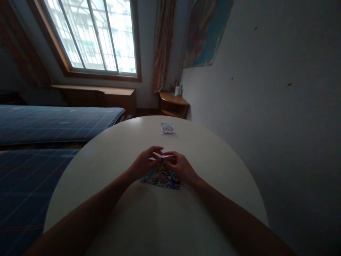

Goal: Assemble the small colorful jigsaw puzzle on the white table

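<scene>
Thin flat multicoloured sheet (161, 178) carries dense motifs in blue, red, yellow. Small flat printed square (167, 128): white and blue, tan patches. Round surface (106, 160) plain off-white. Fabric-covered mattress (53, 124): blue, thin-lined plaid.

Patterned sheet (161, 177) part-hidden, poster (205, 33) cut off

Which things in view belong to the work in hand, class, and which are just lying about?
In use:
- left hand and right hand, both at the far edge of the patterned sheet
- round table, beneath it

Apparently not in use:
- small printed item, farther across the table, untouched; possibly related
- bed
- corner shelf
- wall picture
</scene>
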`<action>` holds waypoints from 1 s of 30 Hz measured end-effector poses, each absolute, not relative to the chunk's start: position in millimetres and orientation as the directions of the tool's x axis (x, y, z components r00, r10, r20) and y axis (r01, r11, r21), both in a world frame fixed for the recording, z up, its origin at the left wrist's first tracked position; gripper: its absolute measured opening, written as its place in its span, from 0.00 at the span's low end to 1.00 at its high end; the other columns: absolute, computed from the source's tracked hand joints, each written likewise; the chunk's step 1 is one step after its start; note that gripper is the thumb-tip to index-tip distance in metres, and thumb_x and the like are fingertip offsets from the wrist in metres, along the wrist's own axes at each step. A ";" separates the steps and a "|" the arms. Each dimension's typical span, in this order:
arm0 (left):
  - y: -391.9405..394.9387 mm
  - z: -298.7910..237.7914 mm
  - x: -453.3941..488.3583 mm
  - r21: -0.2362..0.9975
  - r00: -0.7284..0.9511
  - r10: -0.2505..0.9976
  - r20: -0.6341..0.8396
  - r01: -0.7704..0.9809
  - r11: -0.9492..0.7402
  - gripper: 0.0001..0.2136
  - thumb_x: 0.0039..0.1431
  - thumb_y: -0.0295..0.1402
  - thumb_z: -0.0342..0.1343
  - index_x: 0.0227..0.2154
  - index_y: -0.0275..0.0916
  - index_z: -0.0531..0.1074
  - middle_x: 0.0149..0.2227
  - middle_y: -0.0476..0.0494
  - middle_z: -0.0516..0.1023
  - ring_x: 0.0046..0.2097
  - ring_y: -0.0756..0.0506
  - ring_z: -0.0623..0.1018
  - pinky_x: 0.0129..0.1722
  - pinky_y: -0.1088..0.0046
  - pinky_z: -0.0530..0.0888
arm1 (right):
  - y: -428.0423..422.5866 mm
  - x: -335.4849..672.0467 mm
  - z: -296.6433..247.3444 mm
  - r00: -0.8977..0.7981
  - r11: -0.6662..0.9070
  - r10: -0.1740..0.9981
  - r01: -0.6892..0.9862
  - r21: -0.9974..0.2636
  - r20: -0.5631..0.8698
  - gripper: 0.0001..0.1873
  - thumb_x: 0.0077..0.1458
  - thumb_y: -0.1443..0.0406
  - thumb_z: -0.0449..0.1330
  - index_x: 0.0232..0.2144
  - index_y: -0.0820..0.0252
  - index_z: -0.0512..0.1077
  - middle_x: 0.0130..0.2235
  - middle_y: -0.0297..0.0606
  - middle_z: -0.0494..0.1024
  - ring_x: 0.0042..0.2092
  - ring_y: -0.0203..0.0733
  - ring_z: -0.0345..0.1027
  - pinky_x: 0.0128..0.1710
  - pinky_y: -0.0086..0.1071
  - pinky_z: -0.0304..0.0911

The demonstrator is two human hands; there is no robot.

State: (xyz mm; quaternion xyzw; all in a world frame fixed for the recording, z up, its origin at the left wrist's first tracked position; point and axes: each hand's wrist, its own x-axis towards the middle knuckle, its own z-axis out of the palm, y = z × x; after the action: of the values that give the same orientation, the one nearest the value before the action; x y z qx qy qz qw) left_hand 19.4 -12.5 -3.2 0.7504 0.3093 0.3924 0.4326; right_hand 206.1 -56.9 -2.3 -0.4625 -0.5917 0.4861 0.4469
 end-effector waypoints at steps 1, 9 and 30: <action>-12.1 -3.6 19.4 0.890 0.503 0.803 0.319 0.131 -0.436 0.19 0.56 0.34 0.58 0.51 0.38 0.67 0.46 0.40 0.77 0.40 0.46 0.80 0.36 0.70 0.78 | -56.4 206.3 -2.7 -0.168 0.086 0.983 0.099 -0.991 0.068 0.21 0.49 0.60 0.68 0.45 0.61 0.72 0.42 0.45 0.82 0.41 0.45 0.78 0.40 0.38 0.72; -9.7 -5.7 11.5 0.833 0.579 0.766 0.281 0.249 -0.493 0.20 0.58 0.36 0.57 0.53 0.38 0.65 0.43 0.40 0.80 0.40 0.44 0.80 0.40 0.66 0.77 | -51.1 210.7 -7.7 -0.126 0.038 0.992 0.053 -0.998 0.031 0.20 0.46 0.61 0.68 0.43 0.62 0.74 0.38 0.42 0.82 0.37 0.42 0.77 0.38 0.35 0.71; -13.1 2.0 11.3 0.681 0.619 0.759 0.202 0.468 -0.563 0.13 0.62 0.39 0.51 0.31 0.38 0.77 0.31 0.46 0.81 0.34 0.45 0.77 0.36 0.72 0.70 | -50.2 212.7 -9.0 -0.124 0.072 0.991 0.160 -0.985 0.053 0.15 0.50 0.60 0.65 0.39 0.61 0.78 0.33 0.37 0.80 0.31 0.37 0.73 0.31 0.30 0.66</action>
State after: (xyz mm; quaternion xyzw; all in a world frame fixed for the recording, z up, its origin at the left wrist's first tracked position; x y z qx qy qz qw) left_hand 11.3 -13.1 2.0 0.8494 0.3612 0.2451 0.2966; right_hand 212.7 -50.2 -9.0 -0.4928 -0.5836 0.4702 0.4420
